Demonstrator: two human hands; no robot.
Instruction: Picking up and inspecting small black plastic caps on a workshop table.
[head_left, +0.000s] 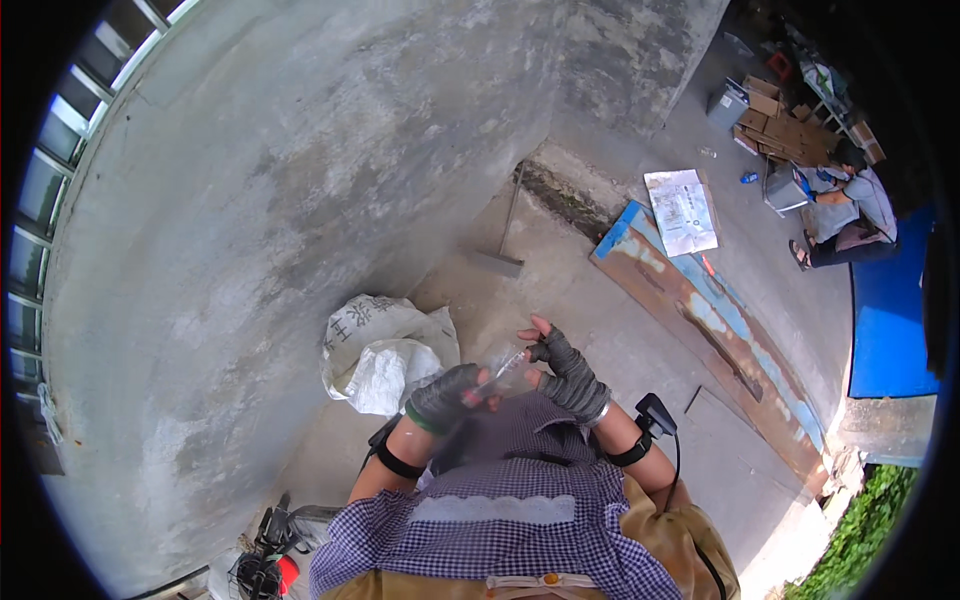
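Note:
In front of my apron [500, 490], my left hand [447, 398] is closed round a clear plastic piece [508, 368]. Light shines through the piece, and it has a pinkish patch near my left fingers; its exact kind is too blurred to tell. My right hand [570, 378] is by the piece's far end, its fingers and thumb spread apart. Both hands wear dark grey fingerless coverings. A white woven sack [385, 375] with an open, crumpled mouth lies on the floor beside my left hand.
A long-handled scraper or broom [497, 263] leans by the wall [250, 200]. At right lies a rusty blue-and-brown metal panel [690, 310] with flattened cardboard [683, 212] on it. Farther off, a co-worker [870, 205] sits handling a grey box [788, 188] near cardboard piles [785, 135].

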